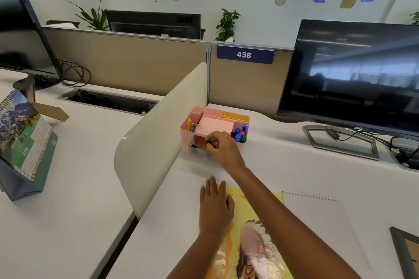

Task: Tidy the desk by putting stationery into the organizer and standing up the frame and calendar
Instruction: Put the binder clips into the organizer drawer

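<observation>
Nearest the camera, at the bottom centre of the frame, a yellow glossy book with a feather-headdress picture on its cover (251, 240) lies flat on the white surface (294, 154), and the left hand (215, 204) rests on its upper left corner, palm down, fingers spread and holding nothing. From the lower right the right forearm reaches diagonally up and left across the book to the pink plastic desk organizer (215, 123), which stands at mid-frame against the cream curved divider panel (163, 133). The right hand (223, 146) is at the organizer's front face, its fingers pinched together on a small dark item (212, 142) too blurred to name, right at the open lower compartment; so the slot lies just ahead of and below the fingertips, toward the upper left of the hand. By my judgement the coming move is a short push inward, then a release, and the right hand is plainly the nearer one. Pens stand in the left upper compartment, blue caps in the right. A white spiral notepad (317, 215) lies flat right of the book, and a dark-edged picture frame (405, 253) lies flat at the lower right corner, not yet stood up. At the left edge, a spiral-bound desk calendar with a mountain photograph (25, 138) stands tented on the neighbouring surface, well apart from both hands.
</observation>
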### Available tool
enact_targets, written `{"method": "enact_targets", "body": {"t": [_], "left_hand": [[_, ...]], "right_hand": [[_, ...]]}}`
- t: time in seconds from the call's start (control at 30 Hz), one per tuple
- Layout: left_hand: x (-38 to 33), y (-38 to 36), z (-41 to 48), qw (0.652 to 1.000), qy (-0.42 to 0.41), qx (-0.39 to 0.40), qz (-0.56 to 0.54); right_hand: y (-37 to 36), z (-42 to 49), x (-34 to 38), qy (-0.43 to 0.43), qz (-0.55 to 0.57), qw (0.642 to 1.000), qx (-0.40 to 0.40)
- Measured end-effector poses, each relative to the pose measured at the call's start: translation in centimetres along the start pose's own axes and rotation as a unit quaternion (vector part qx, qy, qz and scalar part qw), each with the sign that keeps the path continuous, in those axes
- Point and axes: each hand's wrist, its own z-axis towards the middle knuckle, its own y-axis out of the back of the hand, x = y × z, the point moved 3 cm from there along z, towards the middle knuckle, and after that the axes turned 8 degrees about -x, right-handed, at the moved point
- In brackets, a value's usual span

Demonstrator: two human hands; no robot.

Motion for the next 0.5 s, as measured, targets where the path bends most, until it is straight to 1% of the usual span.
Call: {"method": "enact_targets", "body": {"t": [0.03, 0.07, 0.1, 0.13, 0.2, 0.23, 0.3, 0.33, 0.4, 0.5], "left_hand": [[-0.7, -0.2, 0.0, 0.998, -0.005, -0.063, -0.012], [0.7, 0.6, -0.5, 0.996, 0.000, -0.088, 0.019], [0.6, -0.3, -0.4, 0.998, 0.006, -0.063, 0.016], [-0.1, -0.5, -0.4, 1.000, 0.000, -0.017, 0.018], [-0.9, 0.1, -0.3, 0.998, -0.016, -0.064, 0.020], [-0.5, 0.1, -0.1, 0.998, -0.021, -0.053, 0.006], [-0.2, -0.2, -0.3, 0.996, -0.038, -0.083, 0.024], [-0.4, 0.2, -0.4, 0.995, -0.043, -0.086, 0.030], [-0.6, 0.2, -0.3, 0.997, -0.040, -0.065, 0.022], [-0.4, 0.0, -0.2, 0.996, -0.045, -0.072, 0.017]], "right_hand": [[0.1, 0.2, -0.5, -0.012, -0.007, 1.000, -0.004], [0.2, 0.3, -0.9, -0.022, -0.011, 1.000, -0.013], [0.3, 0.2, -1.3, -0.031, -0.007, 0.999, -0.019], [0.5, 0.0, -1.5, -0.035, 0.005, 0.999, -0.028], [0.8, -0.6, -2.0, -0.035, 0.024, 0.998, -0.049], [1.1, -1.1, -2.3, -0.034, 0.030, 0.997, -0.064], [1.7, -2.2, -3.2, -0.030, 0.042, 0.994, -0.097], [2.1, -2.8, -3.7, -0.028, 0.044, 0.992, -0.111], [2.6, -4.2, -5.2, -0.029, 0.038, 0.991, -0.127], [3.6, -6.6, -7.6, -0.047, 0.029, 0.989, -0.139]]}}
